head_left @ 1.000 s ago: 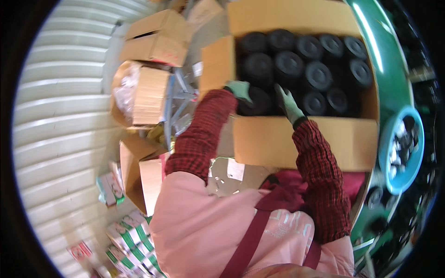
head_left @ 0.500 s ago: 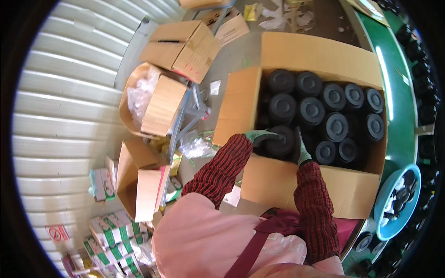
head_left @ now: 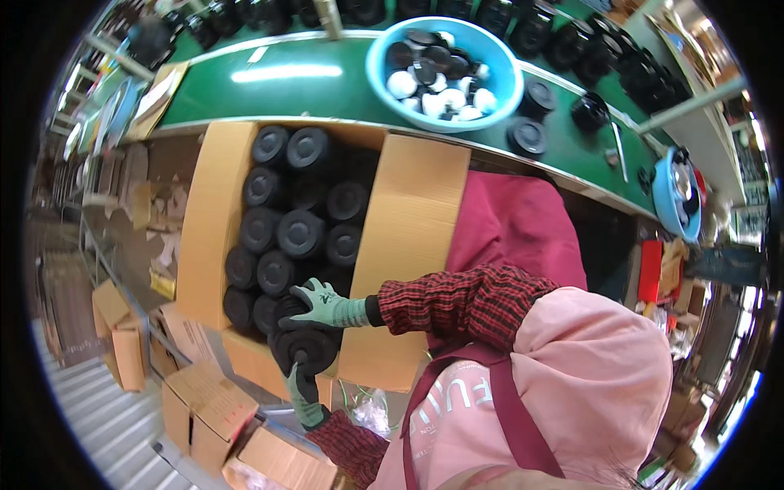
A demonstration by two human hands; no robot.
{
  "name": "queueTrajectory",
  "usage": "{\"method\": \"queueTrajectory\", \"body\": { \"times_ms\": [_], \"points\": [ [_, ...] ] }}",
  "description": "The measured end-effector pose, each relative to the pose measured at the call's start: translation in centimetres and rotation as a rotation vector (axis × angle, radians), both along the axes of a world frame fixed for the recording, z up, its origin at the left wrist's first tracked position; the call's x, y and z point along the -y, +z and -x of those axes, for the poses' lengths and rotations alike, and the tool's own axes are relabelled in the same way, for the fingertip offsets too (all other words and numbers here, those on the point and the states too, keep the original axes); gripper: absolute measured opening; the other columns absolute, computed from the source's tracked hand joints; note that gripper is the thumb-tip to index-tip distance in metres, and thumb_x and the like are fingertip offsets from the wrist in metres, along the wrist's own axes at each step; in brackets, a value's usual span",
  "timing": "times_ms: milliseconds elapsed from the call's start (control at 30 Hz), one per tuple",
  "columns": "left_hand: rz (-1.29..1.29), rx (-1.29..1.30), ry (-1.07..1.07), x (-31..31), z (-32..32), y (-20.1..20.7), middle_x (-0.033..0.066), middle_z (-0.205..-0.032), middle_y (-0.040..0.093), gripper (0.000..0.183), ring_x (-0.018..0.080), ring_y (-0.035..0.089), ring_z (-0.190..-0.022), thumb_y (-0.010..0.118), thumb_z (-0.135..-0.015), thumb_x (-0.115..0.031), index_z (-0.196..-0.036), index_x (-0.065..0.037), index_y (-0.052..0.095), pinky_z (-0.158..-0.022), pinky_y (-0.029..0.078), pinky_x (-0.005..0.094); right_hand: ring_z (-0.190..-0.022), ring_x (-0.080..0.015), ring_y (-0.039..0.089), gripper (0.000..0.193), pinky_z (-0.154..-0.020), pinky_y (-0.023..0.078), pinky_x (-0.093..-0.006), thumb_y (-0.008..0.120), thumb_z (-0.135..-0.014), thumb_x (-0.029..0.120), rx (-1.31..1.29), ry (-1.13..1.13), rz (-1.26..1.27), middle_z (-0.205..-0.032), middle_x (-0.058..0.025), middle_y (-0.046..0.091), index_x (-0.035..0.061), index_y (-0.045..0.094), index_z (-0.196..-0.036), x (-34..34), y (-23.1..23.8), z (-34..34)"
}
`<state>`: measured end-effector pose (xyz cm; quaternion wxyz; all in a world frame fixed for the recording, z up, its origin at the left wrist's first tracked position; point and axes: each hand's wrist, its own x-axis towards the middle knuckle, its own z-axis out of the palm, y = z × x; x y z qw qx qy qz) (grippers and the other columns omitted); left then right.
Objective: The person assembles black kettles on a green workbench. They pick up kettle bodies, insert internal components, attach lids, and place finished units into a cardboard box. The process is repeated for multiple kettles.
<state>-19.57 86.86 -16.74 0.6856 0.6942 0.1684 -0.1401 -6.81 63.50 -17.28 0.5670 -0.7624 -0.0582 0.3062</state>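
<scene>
An open cardboard box [head_left: 408,220] holds rows of upright black round canisters [head_left: 301,234], seen from the top. At its near end, one black canister [head_left: 317,349] sits between my two gloved hands. My left hand [head_left: 304,394], in a green glove with dark fingers, grips its near side, thumb across the top. My right hand [head_left: 327,308] wraps its other side, with its dark fingertips blending into the black canisters around it. Red-and-black checked sleeves cover both forearms. The canister's underside is hidden.
A green workbench [head_left: 286,86] runs behind the box. On it stand a blue basin [head_left: 377,86] of black and white pieces and loose black canisters [head_left: 527,137]. More cardboard boxes [head_left: 208,400] stand at the lower left. A second blue basin [head_left: 676,196] is at the right.
The view has swung round strongly, so the box now lies left and the bench at the top. Both hands remain at a canister at the box's end.
</scene>
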Motion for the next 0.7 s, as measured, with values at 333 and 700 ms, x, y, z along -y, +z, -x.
{"method": "queueTrajectory", "body": {
  "times_ms": [333, 700],
  "points": [
    [0.414, 0.206, -0.538, 35.1, -14.1, 9.3, 0.012, -0.161, 0.036, 0.105, 0.0263, 0.041, -0.144, 0.076, -0.08, 0.006, -0.166, -0.011, 0.018, -0.114, 0.043, 0.0379, -0.138, -0.0348, 0.047, 0.064, -0.115, 0.038, -0.0454, 0.07, -0.093, 0.048, 0.542, -0.642, 0.048, -0.147, -0.0185, 0.053, 0.0064, 0.059, -0.141, 34.4, 5.5, 0.4],
    [0.347, -0.197, -1.061, 77.3, -19.2, 1.3, 0.0139, -0.135, 0.06, 0.109, 0.0247, 0.065, -0.113, 0.091, -0.075, -0.023, -0.161, -0.007, 0.025, -0.086, 0.059, 0.0341, -0.111, -0.0174, 0.067, 0.058, -0.102, 0.053, -0.0333, 0.052, -0.106, 0.052, 0.099, -1.224, -0.85, -0.124, -0.0089, 0.071, 0.0022, 0.064, -0.132, 70.3, -1.5, 8.5]
  ]
}}
